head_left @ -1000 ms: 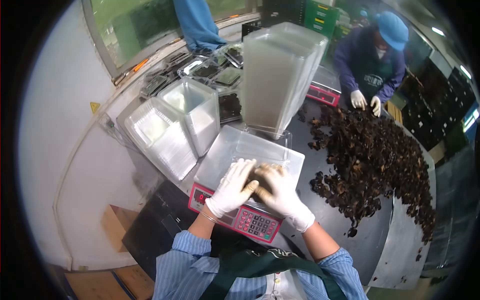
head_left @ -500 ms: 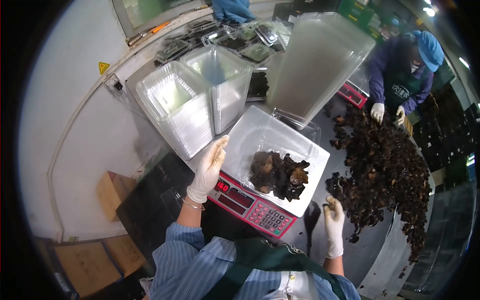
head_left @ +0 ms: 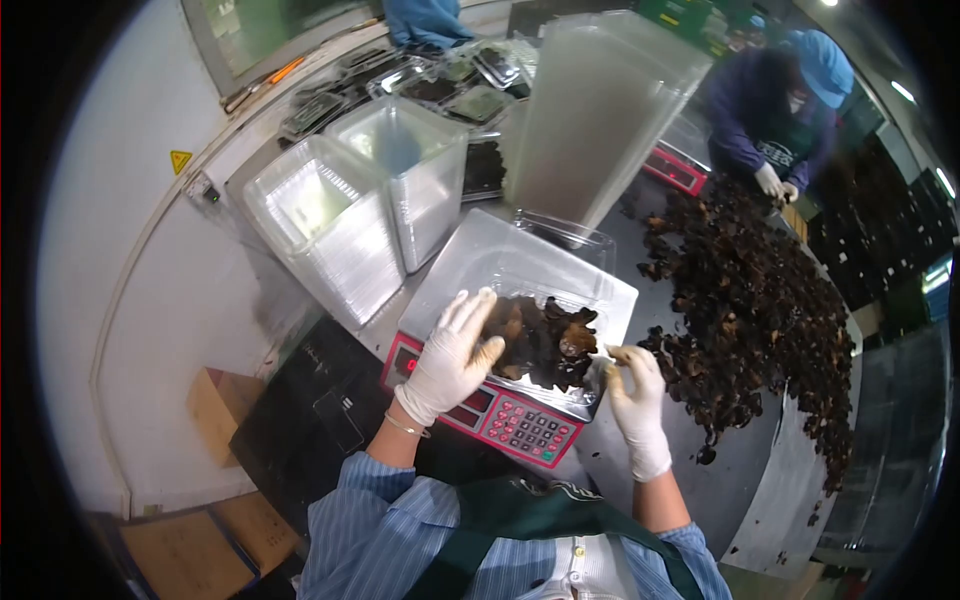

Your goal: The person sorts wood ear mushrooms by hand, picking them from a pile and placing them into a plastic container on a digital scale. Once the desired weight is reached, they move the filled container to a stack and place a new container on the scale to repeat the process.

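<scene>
A clear plastic tray (head_left: 512,384) with dark brown wood ear mushrooms (head_left: 545,340) in it rests on the steel plate of a red electronic scale (head_left: 530,428). My left hand (head_left: 450,362), in a white glove, is at the tray's left side, fingers stretched out and thumb apart beside the mushrooms. It partly hides the scale's display. At the tray's right edge, my gloved right hand (head_left: 638,405) has its thumb and forefinger closed on the rim.
Tall stacks of clear trays (head_left: 345,240) and a stack of clear lids (head_left: 605,110) stand behind the scale. Filled boxes (head_left: 470,85) lie farther back. A mushroom heap (head_left: 750,300) covers the right side, where a co-worker (head_left: 775,110) handles mushrooms.
My left hand has moved right, from the scale's edge to the tray. My right hand has come up and left to the tray's right edge. The co-worker's hands have drawn together.
</scene>
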Motion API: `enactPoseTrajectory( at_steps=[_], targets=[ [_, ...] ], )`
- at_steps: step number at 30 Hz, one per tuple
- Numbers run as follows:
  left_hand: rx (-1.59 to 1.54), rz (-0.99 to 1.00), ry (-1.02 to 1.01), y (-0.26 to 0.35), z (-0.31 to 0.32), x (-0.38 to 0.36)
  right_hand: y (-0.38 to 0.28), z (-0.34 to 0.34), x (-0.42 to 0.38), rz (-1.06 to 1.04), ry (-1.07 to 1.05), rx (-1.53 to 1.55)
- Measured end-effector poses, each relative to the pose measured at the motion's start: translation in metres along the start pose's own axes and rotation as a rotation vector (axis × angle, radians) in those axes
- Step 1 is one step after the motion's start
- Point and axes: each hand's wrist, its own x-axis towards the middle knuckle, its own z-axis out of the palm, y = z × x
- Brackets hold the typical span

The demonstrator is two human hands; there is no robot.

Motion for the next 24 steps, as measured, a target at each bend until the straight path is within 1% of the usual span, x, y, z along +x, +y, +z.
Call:
enactPoseTrajectory(
  at_steps=[1,3,5,9,10,11,13,15,17,19,21,23,24],
  targets=[
    [0.048,0.011,-0.039,0.006,0.004,0.000,-0.013,0.005,0.011,-0.038,0.001,-0.013],
    [0.143,-0.033,-0.069,0.015,0.008,-0.003,-0.028,0.019,0.024,-0.109,-0.022,-0.178],
    [0.180,-0.033,-0.084,0.015,0.006,-0.002,-0.020,0.029,0.023,-0.128,-0.113,-0.250],
    [0.173,-0.011,-0.148,0.016,0.006,0.000,-0.032,0.024,0.027,-0.263,-0.202,-0.390],
    [0.226,0.001,-0.152,0.013,0.009,0.000,-0.039,0.025,0.027,-0.241,-0.247,-0.375],
    [0.236,0.001,-0.153,0.012,0.008,0.000,-0.039,0.030,0.026,-0.261,-0.253,-0.361],
    [0.226,-0.005,-0.174,0.018,0.003,0.004,-0.035,0.034,0.023,-0.287,-0.230,-0.384],
    [0.167,0.037,-0.168,0.017,0.002,0.007,-0.031,0.030,0.020,-0.266,-0.247,-0.319],
    [0.099,0.033,-0.088,0.011,0.011,0.003,-0.025,0.021,0.015,-0.246,-0.156,-0.094],
    [0.060,-0.017,-0.070,0.008,0.016,-0.002,-0.014,0.007,0.005,-0.187,-0.008,0.058],
    [0.002,-0.055,-0.027,0.009,0.017,-0.006,0.017,0.003,-0.012,-0.056,0.133,0.066],
    [0.012,-0.027,-0.027,0.006,0.016,-0.006,0.053,-0.001,-0.034,0.052,0.241,-0.103],
    [0.035,-0.007,-0.021,0.005,0.014,-0.005,0.068,-0.002,-0.047,0.118,0.247,-0.254]
  ],
)
